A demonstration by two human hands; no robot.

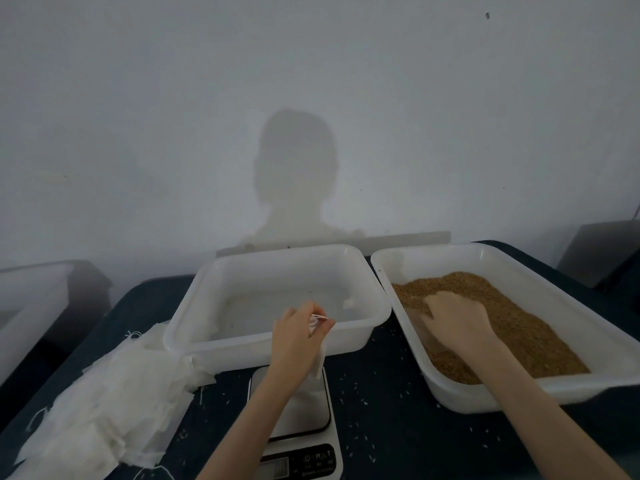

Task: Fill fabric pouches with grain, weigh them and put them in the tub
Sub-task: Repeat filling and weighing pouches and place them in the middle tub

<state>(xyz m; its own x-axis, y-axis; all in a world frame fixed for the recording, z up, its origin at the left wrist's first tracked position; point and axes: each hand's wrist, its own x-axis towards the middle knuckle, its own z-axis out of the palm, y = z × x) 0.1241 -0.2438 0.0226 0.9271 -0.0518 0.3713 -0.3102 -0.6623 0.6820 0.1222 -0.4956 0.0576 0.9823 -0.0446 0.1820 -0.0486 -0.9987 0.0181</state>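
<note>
While your left hand (298,327) pinches an empty fabric pouch (320,362) above the kitchen scale (301,420), your right hand (453,317) digs, fingers spread, into the brown grain (519,327) for filling.

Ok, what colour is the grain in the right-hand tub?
Golden brown, clearest in the head view: the grain fills the white right tub.

Your two forearms enter from near edge, both bare to frame's bottom: no sleeves, no cuffs visible. Your left hand (300,332) bare, no glove, no watch or bracelet at wrist. Your right hand (456,318) likewise bare, no glove; rings cannot be told from this view. Slender forearms, smooth, no markings or bands seen.
</note>
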